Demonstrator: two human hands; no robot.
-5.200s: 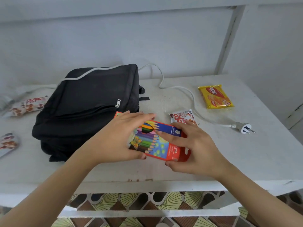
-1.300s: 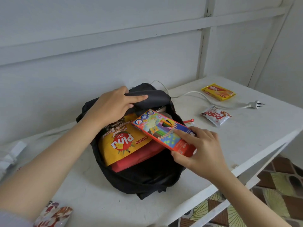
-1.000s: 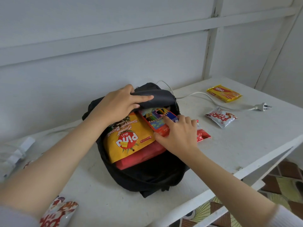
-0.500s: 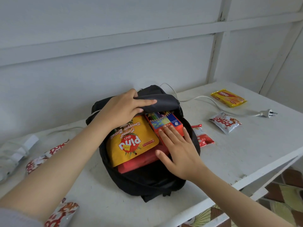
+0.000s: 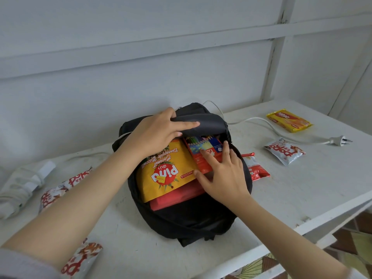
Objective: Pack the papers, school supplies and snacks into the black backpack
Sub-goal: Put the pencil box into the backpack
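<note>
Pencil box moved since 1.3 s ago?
Yes. The pencil box slid deeper into the black backpack, now flat beside the yellow biscuit pack, under the flap.

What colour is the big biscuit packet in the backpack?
The biscuit packet is yellow-orange with a red logo, seen best in the head view.

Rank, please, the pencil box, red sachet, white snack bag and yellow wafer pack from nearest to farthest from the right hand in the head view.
1. pencil box: in the backpack, under the right hand.
2. red sachet: beside the backpack.
3. white snack bag: farther right.
4. yellow wafer pack: far back right.
</note>
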